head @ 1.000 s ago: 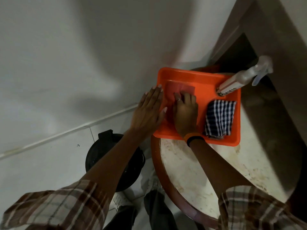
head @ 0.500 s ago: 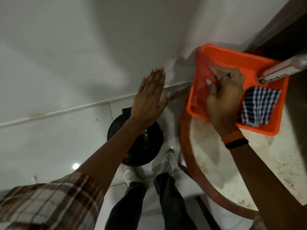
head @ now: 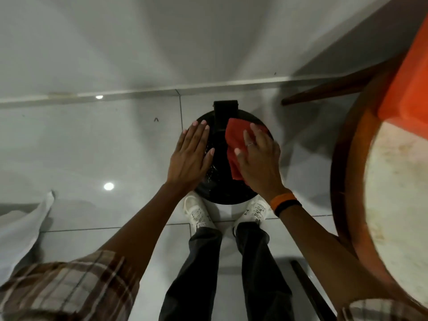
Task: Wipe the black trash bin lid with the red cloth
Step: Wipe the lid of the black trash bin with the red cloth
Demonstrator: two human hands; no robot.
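One black trash bin lid [head: 221,179], round and glossy with a flat hinge tab at its far edge, sits on the tiled floor [head: 92,147] close to the wall, directly ahead of two white shoes [head: 199,213]. One red cloth [head: 235,144] lies on the right half of the lid, its far corner just beside the hinge tab. The right hand [head: 257,158] rests on the cloth with the fingers loosely spread and slightly bent, pinning the fabric under palm and thumb rather than gripping it in a fist; one ring shows on a finger, and two bands, one orange and one black, circle the wrist. The left hand [head: 190,156] is flat and fully open, fingers together, over the lid's left edge, holding nothing. One round table [head: 347,181] with a wooden rim stands at the right, carrying one orange tray [head: 407,89] at its far edge.
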